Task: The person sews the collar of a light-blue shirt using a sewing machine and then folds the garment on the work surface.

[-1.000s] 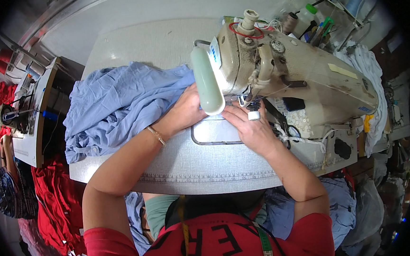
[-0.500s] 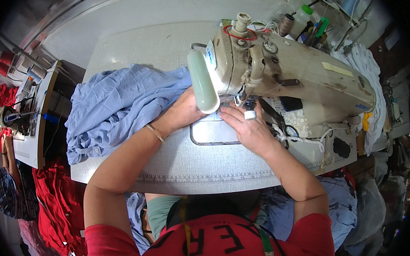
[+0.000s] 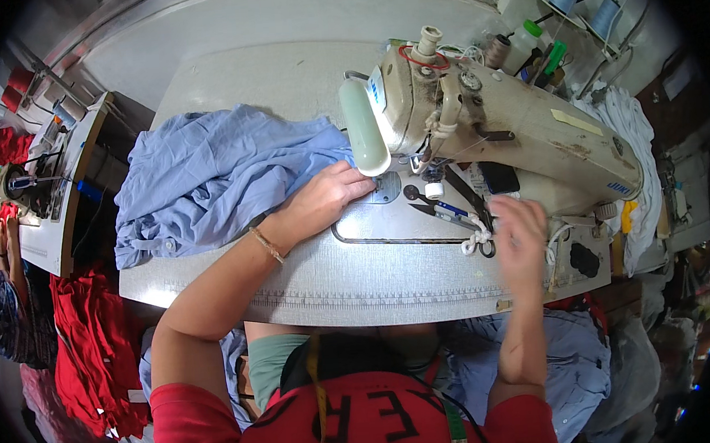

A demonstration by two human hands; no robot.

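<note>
— Upper garment? Red short-sleeved shirt; sleeves ending above the elbows, forearms bare. Large dark block lettering across the chest, partly hidden by folds.

— Items at the neck? Measuring tape (image 3: 456,428), yellow-green with fine graduations, draped around the neck and hanging down the front. Second strand, yellow, running down the chest on the left side.

— Wrist details? Thin bracelet (image 3: 267,245), brownish, plain band, worn on the left wrist. Nothing worn on the left hand (image 3: 330,197): no glove, no ring visible.

— Right side? Right hand (image 3: 520,237) blurred; no glove, no wristband discernible. Right sleeve red, same cut as the left.
</note>
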